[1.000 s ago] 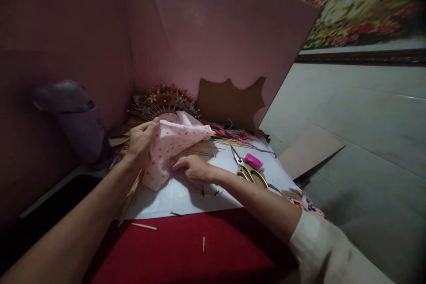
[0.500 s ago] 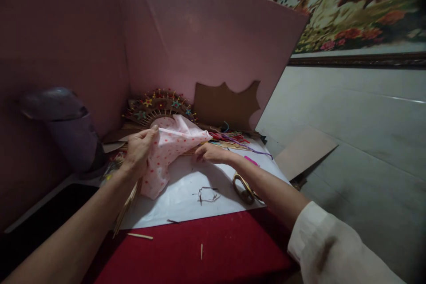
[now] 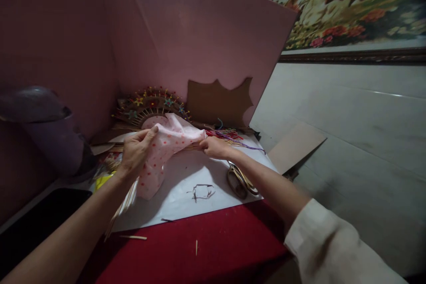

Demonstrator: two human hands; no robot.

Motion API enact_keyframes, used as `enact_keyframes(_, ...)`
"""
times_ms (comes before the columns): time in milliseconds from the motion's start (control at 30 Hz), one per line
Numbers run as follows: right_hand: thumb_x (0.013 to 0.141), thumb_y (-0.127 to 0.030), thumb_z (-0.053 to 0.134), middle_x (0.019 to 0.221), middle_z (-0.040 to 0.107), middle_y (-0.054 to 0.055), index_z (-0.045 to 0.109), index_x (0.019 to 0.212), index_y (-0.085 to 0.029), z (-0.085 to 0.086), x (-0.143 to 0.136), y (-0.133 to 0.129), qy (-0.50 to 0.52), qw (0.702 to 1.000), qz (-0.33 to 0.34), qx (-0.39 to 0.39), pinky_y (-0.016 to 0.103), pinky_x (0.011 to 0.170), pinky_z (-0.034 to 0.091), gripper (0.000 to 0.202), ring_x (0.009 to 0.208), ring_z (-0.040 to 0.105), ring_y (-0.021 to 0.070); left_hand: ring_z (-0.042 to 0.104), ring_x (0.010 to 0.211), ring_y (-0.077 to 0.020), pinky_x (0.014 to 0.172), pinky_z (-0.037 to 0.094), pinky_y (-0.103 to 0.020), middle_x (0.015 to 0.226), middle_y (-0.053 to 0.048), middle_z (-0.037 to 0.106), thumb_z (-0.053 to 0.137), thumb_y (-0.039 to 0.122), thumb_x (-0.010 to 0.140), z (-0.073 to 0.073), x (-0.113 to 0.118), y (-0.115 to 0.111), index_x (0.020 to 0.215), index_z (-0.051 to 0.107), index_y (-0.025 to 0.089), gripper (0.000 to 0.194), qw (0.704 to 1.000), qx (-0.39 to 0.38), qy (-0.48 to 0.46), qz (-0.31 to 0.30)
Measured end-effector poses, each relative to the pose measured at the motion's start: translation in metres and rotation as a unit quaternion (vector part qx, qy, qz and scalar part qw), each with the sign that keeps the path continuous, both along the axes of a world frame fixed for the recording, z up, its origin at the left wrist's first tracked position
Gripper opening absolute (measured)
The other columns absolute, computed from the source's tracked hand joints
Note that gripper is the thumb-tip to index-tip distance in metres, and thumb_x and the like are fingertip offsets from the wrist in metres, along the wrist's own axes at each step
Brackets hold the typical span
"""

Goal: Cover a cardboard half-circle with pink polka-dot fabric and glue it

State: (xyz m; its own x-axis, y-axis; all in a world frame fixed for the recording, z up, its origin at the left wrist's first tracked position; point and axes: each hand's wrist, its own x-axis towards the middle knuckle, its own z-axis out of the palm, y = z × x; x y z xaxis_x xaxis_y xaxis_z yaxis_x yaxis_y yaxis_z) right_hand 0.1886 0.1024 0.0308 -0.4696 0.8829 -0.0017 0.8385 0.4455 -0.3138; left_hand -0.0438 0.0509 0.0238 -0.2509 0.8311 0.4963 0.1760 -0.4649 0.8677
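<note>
A pale pink cloth with red dots (image 3: 168, 144) is stretched between my two hands above the white sheet (image 3: 179, 191) on the table. My left hand (image 3: 137, 148) pinches its upper left edge between thumb and fingers. At the cloth's right corner, my right hand (image 3: 214, 147) is closed, its fingertips gripping the twisted end. The cloth's lower part hangs down below my left hand. Behind it stands a fan-shaped cardboard piece (image 3: 151, 103) set with thin sticks, coloured beads and star shapes. Scissors with gold handles (image 3: 238, 182) lie below my right forearm.
Thin wooden sticks (image 3: 116, 215) lie under my left forearm, near a black flat object (image 3: 43, 213). A jagged brown cardboard sheet (image 3: 218, 101) leans on the pink panel (image 3: 199, 31). Coloured cords (image 3: 238, 140) lie at the back right. Dark scraps (image 3: 202, 191) rest on the white sheet.
My right hand has risen to the cloth's right corner and closed on it, pulling the upper edge taut. My left hand keeps its pinch. The view has shifted slightly right.
</note>
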Motion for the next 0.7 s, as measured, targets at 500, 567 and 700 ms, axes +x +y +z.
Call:
enact_keyframes(500, 0.080, -0.025, 0.052, 0.099, 0.066, 0.014, 0.061, 0.100, -0.013, -0.015, 0.089, -0.120, -0.148, 0.977, -0.146, 0.036, 0.029, 0.067, 0.037, 0.024, 0.086, 0.060, 0.0233, 0.058, 0.077, -0.0187, 0.057, 0.041, -0.026, 0.092, -0.006, 0.067, 0.047, 0.017, 0.085, -0.037, 0.065, -0.048, 0.083, 0.067, 0.020, 0.020, 0.695, 0.120, 0.676, -0.214)
enact_keyframes(567, 0.081, -0.026, 0.053, 0.109, 0.062, 0.018, 0.053, 0.114, -0.012, -0.020, 0.084, -0.125, -0.154, 0.974, -0.158, 0.043, 0.032, 0.071, 0.038, 0.036, 0.094, 0.059, 0.0265, 0.057, 0.078, -0.0201, 0.056, 0.040, -0.027, 0.092, -0.006, 0.067, 0.048, 0.017, 0.085, -0.037, 0.065, -0.048, 0.082, 0.066, 0.021, 0.019, 0.680, 0.119, 0.693, -0.209)
enact_keyframes(700, 0.078, -0.020, 0.050, 0.103, 0.064, 0.018, 0.049, 0.114, -0.012, -0.022, 0.077, -0.122, -0.154, 0.969, -0.189, 0.047, 0.033, 0.069, 0.038, 0.037, 0.089, 0.061, 0.0274, 0.055, 0.079, -0.0203, 0.061, 0.041, -0.029, 0.089, -0.005, 0.067, 0.043, 0.023, 0.090, -0.042, 0.067, -0.046, 0.079, 0.065, 0.020, 0.025, 0.694, 0.121, 0.677, -0.214)
